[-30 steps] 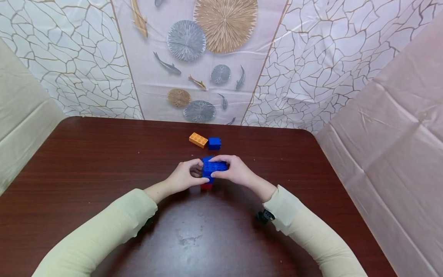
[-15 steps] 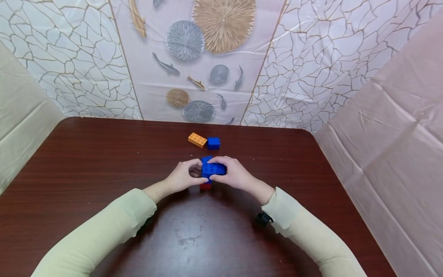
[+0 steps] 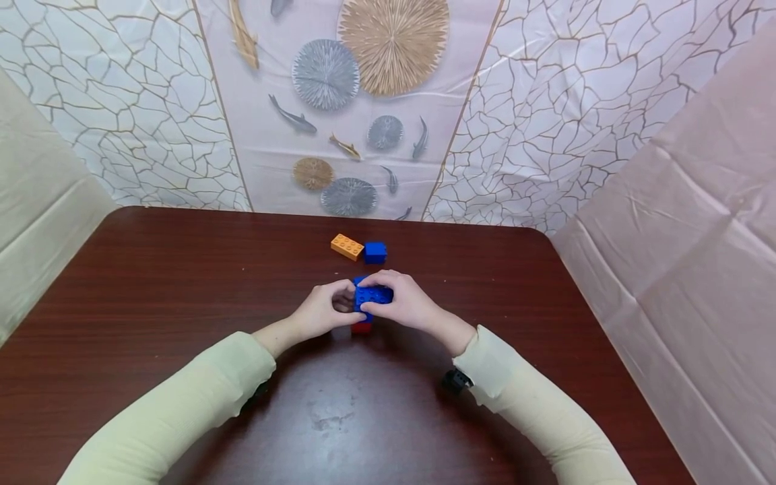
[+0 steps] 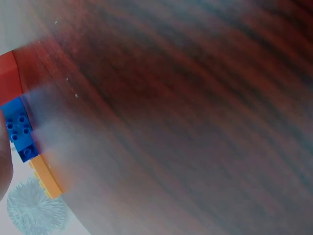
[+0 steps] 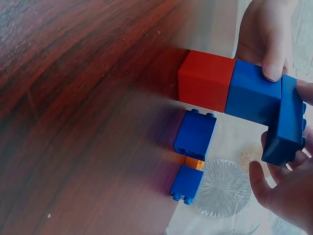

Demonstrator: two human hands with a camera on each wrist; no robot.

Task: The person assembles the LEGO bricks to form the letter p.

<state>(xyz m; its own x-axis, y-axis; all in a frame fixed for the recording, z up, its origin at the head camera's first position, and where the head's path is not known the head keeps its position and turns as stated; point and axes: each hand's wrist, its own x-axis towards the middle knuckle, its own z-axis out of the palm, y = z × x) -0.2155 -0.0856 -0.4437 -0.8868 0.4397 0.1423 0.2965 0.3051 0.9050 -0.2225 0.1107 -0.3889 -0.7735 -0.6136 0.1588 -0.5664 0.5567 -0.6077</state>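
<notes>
A red block (image 5: pixel 205 81) stands on the table with a blue block (image 5: pixel 252 90) stacked on it. My left hand (image 3: pixel 318 310) steadies this stack from the left, its thumb and fingers curved round the blue block. On top lies a longer blue brick (image 5: pixel 286 122), jutting out to the right beyond the block below. With thumb and fingers, my right hand (image 3: pixel 409 303) pinches that brick from its right side. Its studs face up in the head view. In the left wrist view, only the red block (image 4: pixel 10 78) of the stack shows clearly, at the left edge.
Behind the stack sits another blue brick (image 5: pixel 195 132), mostly covered by the right hand in the head view. Farther back, an orange brick (image 3: pixel 347 247) lies beside a small blue brick (image 3: pixel 375 252). Patterned cloth walls enclose the dark wooden table (image 3: pixel 182 269).
My right hand has shifted slightly left with the long blue brick, which tilted briefly and now lies flatter over the stack. The left hand has stayed in place.
</notes>
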